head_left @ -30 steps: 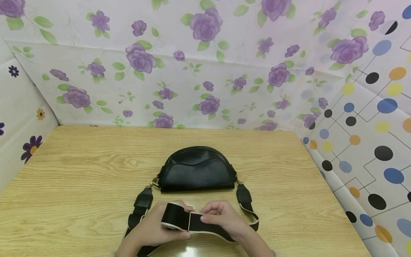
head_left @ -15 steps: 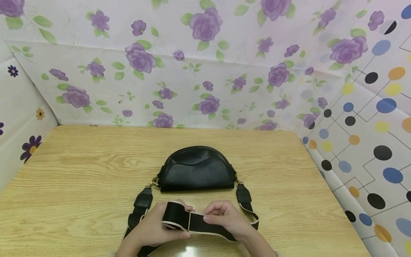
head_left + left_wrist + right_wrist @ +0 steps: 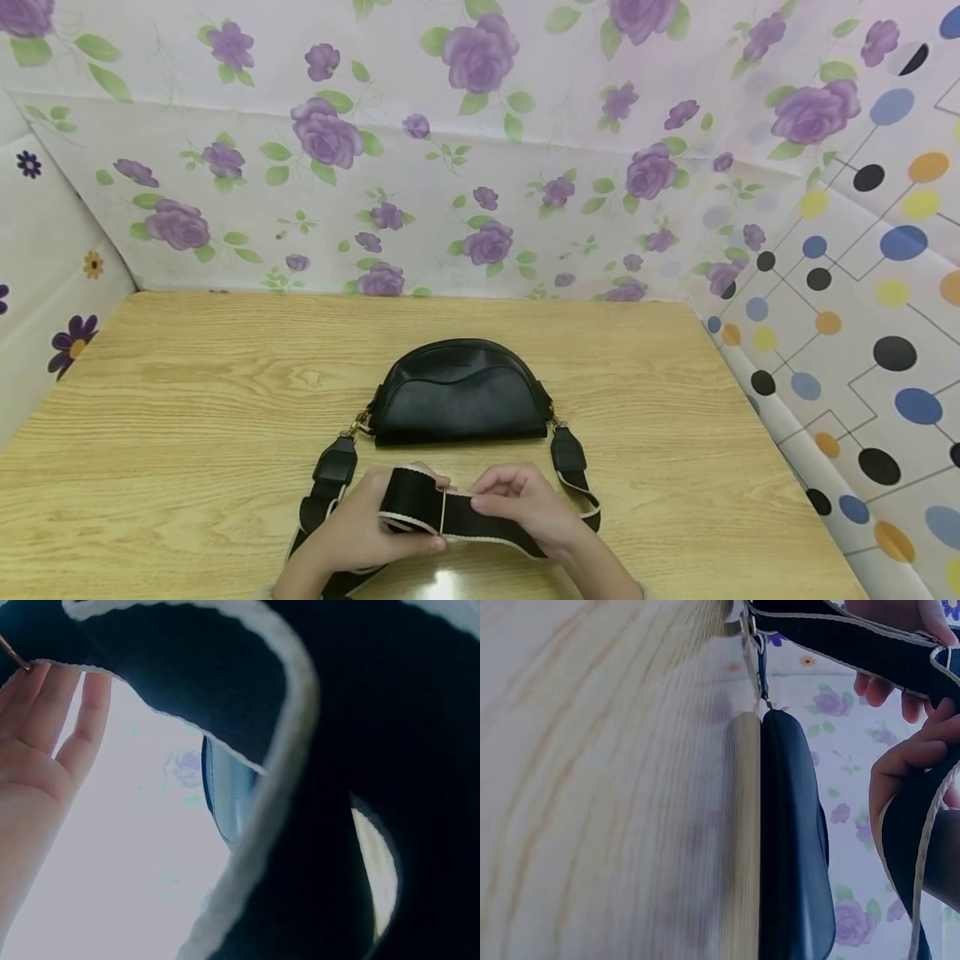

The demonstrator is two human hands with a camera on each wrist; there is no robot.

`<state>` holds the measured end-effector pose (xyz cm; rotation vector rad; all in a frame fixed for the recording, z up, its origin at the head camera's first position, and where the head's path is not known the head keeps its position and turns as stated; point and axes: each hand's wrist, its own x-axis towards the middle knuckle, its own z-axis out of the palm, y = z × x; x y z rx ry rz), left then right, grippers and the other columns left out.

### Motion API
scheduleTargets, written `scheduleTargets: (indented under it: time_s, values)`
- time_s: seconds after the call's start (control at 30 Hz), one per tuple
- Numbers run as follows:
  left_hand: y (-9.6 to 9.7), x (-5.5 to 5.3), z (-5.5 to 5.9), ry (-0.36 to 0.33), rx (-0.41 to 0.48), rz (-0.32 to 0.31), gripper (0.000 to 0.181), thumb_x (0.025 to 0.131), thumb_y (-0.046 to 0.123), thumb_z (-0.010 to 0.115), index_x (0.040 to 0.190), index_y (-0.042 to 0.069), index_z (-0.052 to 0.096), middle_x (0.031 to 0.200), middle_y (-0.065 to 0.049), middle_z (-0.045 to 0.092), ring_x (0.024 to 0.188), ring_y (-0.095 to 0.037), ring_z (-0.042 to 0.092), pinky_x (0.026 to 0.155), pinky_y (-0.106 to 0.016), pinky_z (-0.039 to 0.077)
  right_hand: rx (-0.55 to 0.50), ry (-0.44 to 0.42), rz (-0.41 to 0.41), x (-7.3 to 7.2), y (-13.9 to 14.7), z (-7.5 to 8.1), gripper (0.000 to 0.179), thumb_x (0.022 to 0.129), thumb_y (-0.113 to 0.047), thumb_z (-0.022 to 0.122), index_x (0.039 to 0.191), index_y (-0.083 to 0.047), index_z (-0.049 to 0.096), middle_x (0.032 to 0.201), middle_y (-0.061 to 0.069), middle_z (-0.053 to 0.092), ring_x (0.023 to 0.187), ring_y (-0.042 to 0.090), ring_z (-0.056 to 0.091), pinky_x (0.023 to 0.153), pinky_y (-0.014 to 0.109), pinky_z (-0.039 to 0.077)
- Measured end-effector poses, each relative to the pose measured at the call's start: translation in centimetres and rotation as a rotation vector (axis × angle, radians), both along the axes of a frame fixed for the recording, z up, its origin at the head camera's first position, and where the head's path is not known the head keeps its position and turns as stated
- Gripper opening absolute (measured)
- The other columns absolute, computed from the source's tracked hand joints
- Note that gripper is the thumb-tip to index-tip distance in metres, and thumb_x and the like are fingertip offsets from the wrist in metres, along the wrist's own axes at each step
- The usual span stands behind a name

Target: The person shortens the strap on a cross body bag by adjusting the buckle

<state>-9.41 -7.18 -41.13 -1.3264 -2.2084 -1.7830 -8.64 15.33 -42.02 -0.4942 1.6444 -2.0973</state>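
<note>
A black half-moon handbag (image 3: 461, 408) lies on the wooden table, ahead of both hands in the head view. Its wide black strap (image 3: 487, 518), edged in off-white, is clipped on at both ends and comes round toward the person. My left hand (image 3: 356, 529) grips a folded loop of the strap, thumb below and fingers above, beside a thin gold slider buckle (image 3: 442, 511). Just right of that buckle, my right hand (image 3: 528, 512) pinches the strap with its thumb on top. In the left wrist view, the strap (image 3: 187, 667) hides much of the scene up close.
The wooden table (image 3: 187, 417) reaches back to a wall hung with a purple-flowered sheet (image 3: 420, 208). On the right stands a dotted sheet (image 3: 847, 350). Black end tabs (image 3: 335, 462) with gold clips join the strap to the bag.
</note>
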Motion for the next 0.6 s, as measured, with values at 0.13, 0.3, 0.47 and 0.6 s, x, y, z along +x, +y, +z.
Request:
scheduleTargets:
  time_s: [0.13,0.3,0.47,0.6]
  values:
    - [-0.06,-0.05,0.04,-0.003,-0.001,-0.006,0.047,0.066,0.009,0.079,0.107,0.001,0.059,0.097,-0.002,0.062,0.086,-0.014,0.060,0.075,-0.030,0.047,0.056,-0.021,-0.004,0.00,-0.13,0.07,0.017,0.082,0.001,0.058,0.092,0.015,0.056,0.084,-0.005,0.063,0.077,0.006,0.056,0.071,0.022,0.045]
    - [-0.02,-0.18,-0.06,0.018,-0.002,-0.011,0.046,0.067,0.012,0.079,0.108,0.002,0.059,0.098,-0.003,0.062,0.086,-0.015,0.060,0.075,-0.030,0.047,0.096,-0.019,-0.016,-0.07,-0.22,-0.07,0.030,0.082,0.003,0.056,0.100,0.025,0.048,0.087,-0.004,0.064,0.081,0.008,0.057,0.074,0.024,0.046]
    - [0.07,-0.08,0.04,0.011,0.002,-0.008,0.046,0.066,0.008,0.079,0.107,0.002,0.059,0.097,-0.002,0.062,0.085,-0.014,0.060,0.074,-0.030,0.047,0.041,-0.024,-0.015,-0.10,-0.24,-0.25,0.023,0.081,0.005,0.056,0.097,0.022,0.054,0.089,-0.003,0.065,0.083,0.009,0.059,0.073,0.024,0.046]
    - [0.12,0.05,0.28,-0.014,0.022,-0.027,0.047,0.065,0.005,0.079,0.107,0.002,0.059,0.097,-0.003,0.062,0.085,-0.015,0.060,0.074,-0.029,0.047,-0.073,-0.067,0.015,0.01,-0.38,-0.21,0.020,0.082,0.006,0.054,0.093,-0.002,0.068,0.090,0.000,0.066,0.085,0.010,0.059,0.072,0.022,0.047]
